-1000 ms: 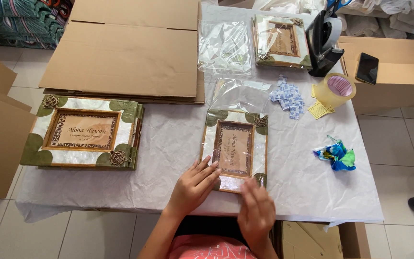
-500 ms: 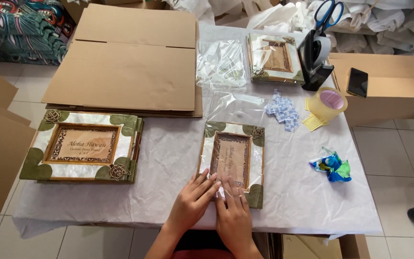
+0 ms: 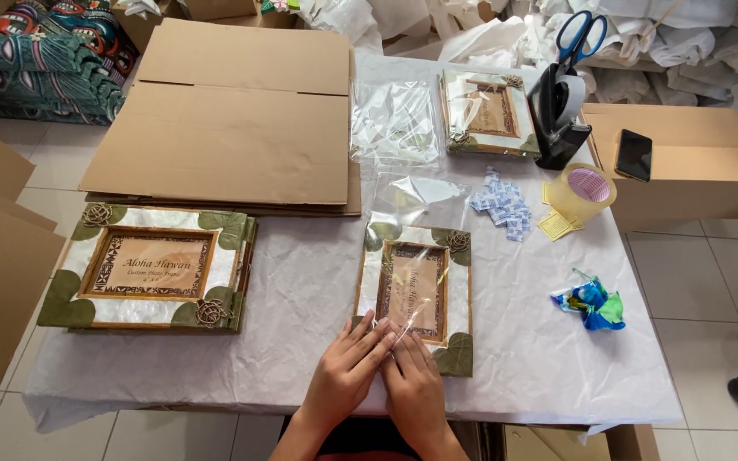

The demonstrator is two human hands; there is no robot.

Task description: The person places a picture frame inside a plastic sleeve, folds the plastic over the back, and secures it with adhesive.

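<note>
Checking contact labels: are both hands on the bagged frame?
Touching. Head view shows left hand and right hand pressing fingers flat on the bagged frame at its near edge.

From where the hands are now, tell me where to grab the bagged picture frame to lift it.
Probably by its two long side edges: the bagged picture frame lies flat, upright toward the person, sides bare. Come from above, left hand to the left edge, right hand to the right, avoiding the loose clear bag flap at the far end.
</note>
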